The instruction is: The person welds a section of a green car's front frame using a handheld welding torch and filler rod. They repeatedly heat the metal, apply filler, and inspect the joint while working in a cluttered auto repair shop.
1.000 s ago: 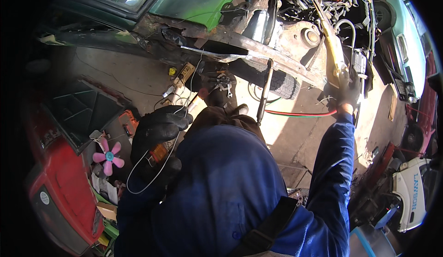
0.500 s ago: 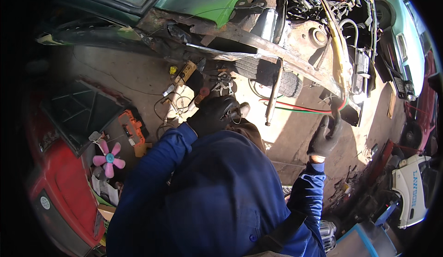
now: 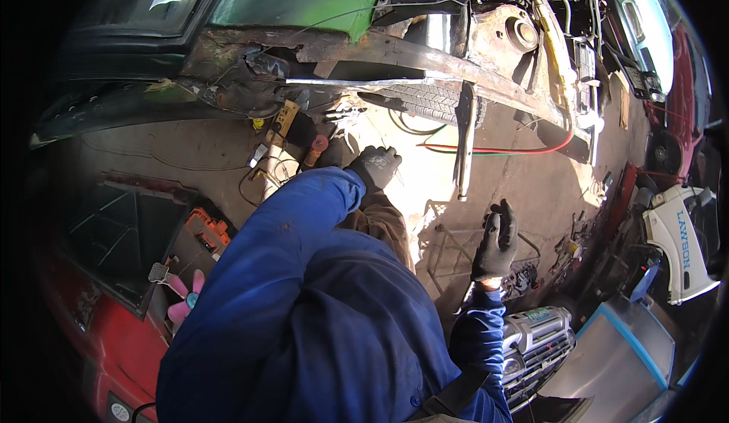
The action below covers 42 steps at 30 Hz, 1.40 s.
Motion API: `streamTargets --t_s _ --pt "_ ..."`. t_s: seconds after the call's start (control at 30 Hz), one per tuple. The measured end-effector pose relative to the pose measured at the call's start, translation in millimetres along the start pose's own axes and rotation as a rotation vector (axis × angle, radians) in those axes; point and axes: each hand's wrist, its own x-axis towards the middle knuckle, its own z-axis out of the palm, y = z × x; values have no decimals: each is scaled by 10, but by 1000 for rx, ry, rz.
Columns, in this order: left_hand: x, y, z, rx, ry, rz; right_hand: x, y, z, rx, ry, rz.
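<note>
My left hand (image 3: 377, 166), in a dark work glove, is low over the floor just beyond my brown-trousered knee (image 3: 386, 224). Its fingers are curled, and whatever may be in them is hidden. Close to it lie pliers-like tools (image 3: 345, 114) and a red-capped tool (image 3: 318, 144). My right hand (image 3: 495, 242), also gloved, is held out above the floor with its fingers stretched and nothing in it. Beyond it, red and green hoses (image 3: 497, 150) run below the stripped front of a green car (image 3: 395, 52), and a metal strut (image 3: 464, 149) hangs down.
A tyre (image 3: 429, 102) sits under the car frame. To the left are a red car panel (image 3: 125, 347), an orange case (image 3: 206, 228) and a pink fan (image 3: 181, 307). A grille (image 3: 538, 347), a blue-edged sheet (image 3: 638, 347) and a white panel (image 3: 678, 252) stand at the right.
My right hand has drawn back toward me, away from the hoses. The left hand has shifted slightly forward and right, and the whole view has moved.
</note>
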Motion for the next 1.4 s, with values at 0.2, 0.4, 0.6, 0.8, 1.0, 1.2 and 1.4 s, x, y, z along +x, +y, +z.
streamTargets --t_s 0.2,0.4,0.6,0.8,1.0,1.2,1.4 --pt "109 -12 267 41 -13 -114 -47 -300 249 3 -43 47" --pt "-161 48 -118 -27 -12 6 167 -496 507 -298 -123 -106" --pt "-722 82 -951 -171 142 -24 253 -613 685 -688 -102 -204" --pt "-1204 378 -1833 -261 505 10 253 -572 776 -819 -132 -104" --pt "-1287 724 -2884 -183 1014 224 312 -496 875 -822 -149 17" --pt "-1125 478 -3886 -19 1305 264 354 -510 862 -858 -195 51" --pt "-869 85 -3944 -83 1279 19 441 -543 882 -920 -253 148"
